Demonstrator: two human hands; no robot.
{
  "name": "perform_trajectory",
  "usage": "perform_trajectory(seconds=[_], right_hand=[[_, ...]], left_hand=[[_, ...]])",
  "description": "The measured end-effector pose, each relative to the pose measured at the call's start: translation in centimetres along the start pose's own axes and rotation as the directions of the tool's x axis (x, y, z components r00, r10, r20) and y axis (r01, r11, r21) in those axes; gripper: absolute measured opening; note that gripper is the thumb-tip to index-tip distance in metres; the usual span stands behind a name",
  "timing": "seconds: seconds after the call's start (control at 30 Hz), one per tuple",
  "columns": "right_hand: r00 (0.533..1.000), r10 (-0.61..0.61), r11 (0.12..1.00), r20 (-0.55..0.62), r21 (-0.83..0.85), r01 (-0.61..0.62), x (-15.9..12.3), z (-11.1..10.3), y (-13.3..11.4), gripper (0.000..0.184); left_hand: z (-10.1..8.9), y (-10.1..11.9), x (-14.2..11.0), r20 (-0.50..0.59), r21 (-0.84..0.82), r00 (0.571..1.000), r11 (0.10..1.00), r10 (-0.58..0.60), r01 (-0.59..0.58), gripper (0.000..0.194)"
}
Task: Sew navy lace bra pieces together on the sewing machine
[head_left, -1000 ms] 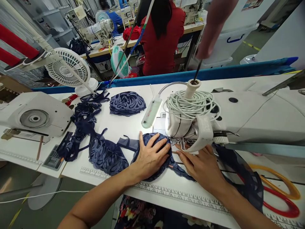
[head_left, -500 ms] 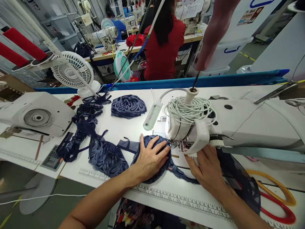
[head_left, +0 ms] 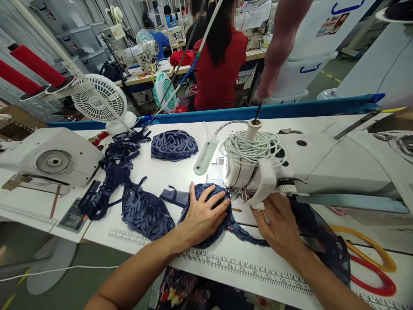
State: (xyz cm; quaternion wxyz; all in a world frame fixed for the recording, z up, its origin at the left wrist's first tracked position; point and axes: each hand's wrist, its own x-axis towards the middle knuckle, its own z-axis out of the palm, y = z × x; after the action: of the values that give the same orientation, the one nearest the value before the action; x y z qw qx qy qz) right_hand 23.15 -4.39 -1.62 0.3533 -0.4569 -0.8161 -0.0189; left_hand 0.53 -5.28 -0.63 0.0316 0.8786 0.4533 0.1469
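Observation:
My left hand (head_left: 204,215) lies flat with spread fingers on a navy lace bra cup (head_left: 209,241), whose upper right edge reaches the needle area of a white sewing machine (head_left: 241,176). A narrow lace-edged band (head_left: 247,236) runs from the cup toward my right hand (head_left: 278,224). That hand is under the machine head, close to the presser foot, with its thumb side showing. The head covers its other fingertips, so their grip is hidden. Sheer navy fabric (head_left: 332,252) lies beside the right wrist. Another navy lace cup (head_left: 146,213) rests left of my left hand.
A loose lace piece (head_left: 174,145) and a tangle of navy straps (head_left: 118,172) lie farther back. A pale lamp (head_left: 205,156) and coiled cord (head_left: 254,146) are by the machine head. Yellow (head_left: 371,245) and red rings (head_left: 376,284) lie at right. A person in red (head_left: 219,69) sits beyond.
The view has shifted slightly, so the machine and rings appear a little farther left. Both hands and the bra cup stay nearly in place.

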Motion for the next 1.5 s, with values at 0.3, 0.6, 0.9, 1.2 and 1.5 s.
perform_trajectory(seconds=[0.3,0.6,0.9,1.2,1.5], right_hand=[[0.995,-0.100,0.993,-0.009,0.058,0.100,0.4,0.3,-0.3,0.009],[0.942,-0.213,0.973,0.261,0.142,0.181,-1.5,-2.1,-2.7,0.019],[0.909,-0.322,0.945,0.266,0.035,0.325,-1.4,-0.9,-3.5,0.022],[0.918,-0.293,0.956,0.269,0.085,0.280,-1.3,-1.0,-3.6,0.022],[0.934,-0.283,0.956,0.219,0.147,0.255,-1.2,-1.4,-3.5,0.020]], left_hand=[[0.0,-0.9,0.6,0.002,0.025,1.000,0.999,0.021,-0.021,0.032],[-1.7,3.5,-3.4,-0.011,0.033,0.999,0.998,-0.049,0.049,0.026],[-0.8,0.2,-1.5,-0.204,-0.133,0.978,0.988,0.047,-0.075,0.035],[-0.3,0.4,-1.0,-0.217,0.119,0.956,0.977,0.197,-0.175,0.020],[-0.5,0.7,-0.8,-0.165,0.128,0.961,0.971,0.222,-0.202,0.026]])
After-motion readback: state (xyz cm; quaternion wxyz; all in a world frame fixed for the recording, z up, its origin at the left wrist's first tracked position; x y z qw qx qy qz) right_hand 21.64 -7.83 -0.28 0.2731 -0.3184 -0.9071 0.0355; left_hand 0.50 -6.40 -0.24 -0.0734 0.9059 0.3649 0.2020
